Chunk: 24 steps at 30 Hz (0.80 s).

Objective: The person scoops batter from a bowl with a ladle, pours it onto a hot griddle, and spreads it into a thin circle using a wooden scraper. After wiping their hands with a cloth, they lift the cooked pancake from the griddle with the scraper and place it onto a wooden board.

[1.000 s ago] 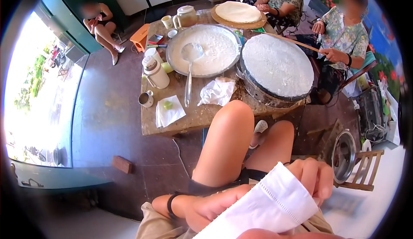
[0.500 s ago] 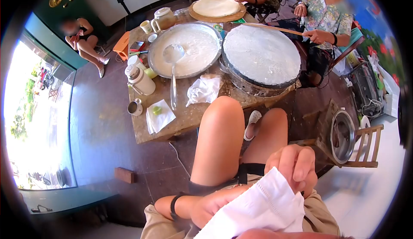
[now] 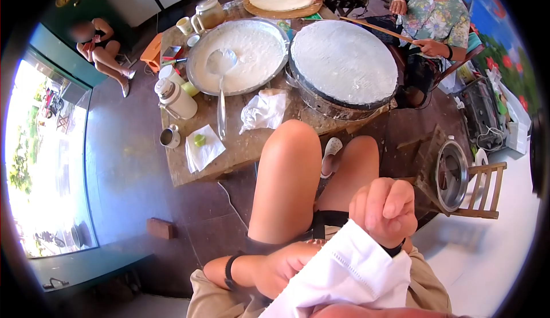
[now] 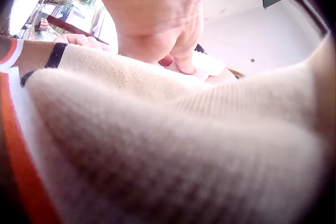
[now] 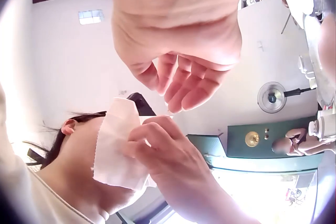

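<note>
A white paper napkin (image 3: 344, 272) is held up before the wearer's lower face, and in the right wrist view it covers the mouth and chin. My left hand (image 3: 283, 269), a black band round its wrist, pinches the napkin; the right wrist view shows its bent fingers on the paper. Just beyond the napkin's upper corner is my right hand (image 3: 384, 212), raised over the lap. Its fingers (image 5: 197, 87) hang loosely curled with nothing in them. Most of the left wrist view is filled by blurred cloth, with the left hand (image 4: 155, 19) above it.
Ahead stands a wooden table (image 3: 235, 160) with a batter pan (image 3: 252, 71), a ladle (image 3: 222, 106), a batter-covered griddle (image 3: 344, 63), a thermos (image 3: 177, 100), a metal cup (image 3: 170, 137) and napkins. Two people sit behind it. A steel basin (image 3: 451, 175) stands right.
The head view has shifted, so the table sits further left and higher. My right hand has risen away from the napkin's edge. A seated person's hand now touches the flatbread.
</note>
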Tool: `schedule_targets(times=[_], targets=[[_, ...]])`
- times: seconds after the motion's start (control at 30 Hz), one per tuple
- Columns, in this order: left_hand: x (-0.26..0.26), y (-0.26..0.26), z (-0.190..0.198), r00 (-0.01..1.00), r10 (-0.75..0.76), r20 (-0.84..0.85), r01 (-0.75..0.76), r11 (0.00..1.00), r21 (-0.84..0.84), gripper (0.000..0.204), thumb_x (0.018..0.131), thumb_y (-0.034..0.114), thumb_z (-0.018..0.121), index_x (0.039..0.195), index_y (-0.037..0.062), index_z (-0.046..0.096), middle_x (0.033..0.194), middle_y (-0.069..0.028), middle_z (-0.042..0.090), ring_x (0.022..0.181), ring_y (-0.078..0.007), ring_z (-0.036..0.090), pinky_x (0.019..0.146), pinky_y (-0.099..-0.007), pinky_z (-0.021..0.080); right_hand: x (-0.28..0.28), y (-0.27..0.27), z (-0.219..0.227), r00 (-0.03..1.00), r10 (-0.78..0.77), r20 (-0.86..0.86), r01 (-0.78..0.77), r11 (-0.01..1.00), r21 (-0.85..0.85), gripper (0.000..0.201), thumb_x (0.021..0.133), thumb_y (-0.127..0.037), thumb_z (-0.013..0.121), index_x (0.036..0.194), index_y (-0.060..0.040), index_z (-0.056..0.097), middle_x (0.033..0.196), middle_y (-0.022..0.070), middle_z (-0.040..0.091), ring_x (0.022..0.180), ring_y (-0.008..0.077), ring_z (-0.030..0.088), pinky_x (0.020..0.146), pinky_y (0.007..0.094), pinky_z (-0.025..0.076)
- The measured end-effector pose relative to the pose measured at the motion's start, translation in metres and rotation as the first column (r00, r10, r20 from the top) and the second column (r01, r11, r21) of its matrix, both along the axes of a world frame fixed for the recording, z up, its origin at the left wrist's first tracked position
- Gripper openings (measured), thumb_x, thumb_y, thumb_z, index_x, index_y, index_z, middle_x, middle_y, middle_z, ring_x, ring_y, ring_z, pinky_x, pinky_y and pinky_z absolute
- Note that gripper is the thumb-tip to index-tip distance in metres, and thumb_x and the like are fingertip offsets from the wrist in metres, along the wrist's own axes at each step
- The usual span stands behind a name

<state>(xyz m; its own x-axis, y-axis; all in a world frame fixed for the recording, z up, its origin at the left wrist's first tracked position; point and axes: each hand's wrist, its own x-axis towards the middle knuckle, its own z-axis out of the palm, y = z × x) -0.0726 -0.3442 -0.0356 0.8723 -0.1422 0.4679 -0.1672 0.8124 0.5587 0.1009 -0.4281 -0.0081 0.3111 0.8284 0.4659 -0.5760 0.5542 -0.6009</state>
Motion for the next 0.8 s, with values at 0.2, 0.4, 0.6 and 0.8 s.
schedule_targets(times=[0.2,0.4,0.6,0.8], targets=[[-0.005,0.011,0.017,0.961,0.265,0.082,-0.270,0.961,0.054,0.044,0.082,0.025,0.067,0.110,-0.0056,0.051,0.107,-0.0159,0.055,0.089,-0.0251,0.052,0.077,-0.0376,0.040,-0.001,0.007,-0.007,1.000,0.013,0.015,-0.012,0.997,-0.081,0.017,0.081,-0.008,0.062,0.095,-0.0018,0.058,0.082,0.0142,0.059,0.058,0.0239,0.056,0.048,0.0328,0.048],[-0.009,0.021,0.031,0.924,0.338,0.180,-0.327,0.941,-0.087,0.038,0.081,0.023,0.064,0.102,-0.0063,0.051,0.100,-0.0207,0.054,0.077,-0.0278,0.052,0.066,-0.0398,0.041,-0.004,0.014,-0.009,0.999,0.036,0.037,-0.031,0.992,-0.119,0.017,0.081,-0.006,0.062,0.095,-0.0003,0.056,0.081,0.0151,0.056,0.059,0.0244,0.055,0.050,0.0330,0.048],[-0.033,0.034,0.051,0.810,0.555,0.192,-0.504,0.825,-0.255,0.031,0.080,0.021,0.063,0.094,-0.0044,0.052,0.093,-0.0230,0.054,0.069,-0.0290,0.051,0.057,-0.0405,0.041,-0.014,0.026,-0.007,1.000,-0.012,0.021,0.016,0.982,-0.189,0.019,0.079,-0.010,0.064,0.092,0.0018,0.056,0.078,0.0165,0.055,0.060,0.0245,0.055,0.051,0.0328,0.047],[-0.064,0.044,0.057,0.783,0.622,-0.001,-0.608,0.766,-0.211,0.037,0.077,0.015,0.073,0.100,0.0043,0.045,0.102,-0.0134,0.053,0.091,-0.0206,0.052,0.077,-0.0333,0.041,-0.021,0.042,-0.007,0.998,0.010,0.064,0.001,0.983,-0.182,0.022,0.080,-0.012,0.064,0.093,0.0020,0.055,0.078,0.0168,0.055,0.059,0.0229,0.054,0.052,0.0320,0.047]])
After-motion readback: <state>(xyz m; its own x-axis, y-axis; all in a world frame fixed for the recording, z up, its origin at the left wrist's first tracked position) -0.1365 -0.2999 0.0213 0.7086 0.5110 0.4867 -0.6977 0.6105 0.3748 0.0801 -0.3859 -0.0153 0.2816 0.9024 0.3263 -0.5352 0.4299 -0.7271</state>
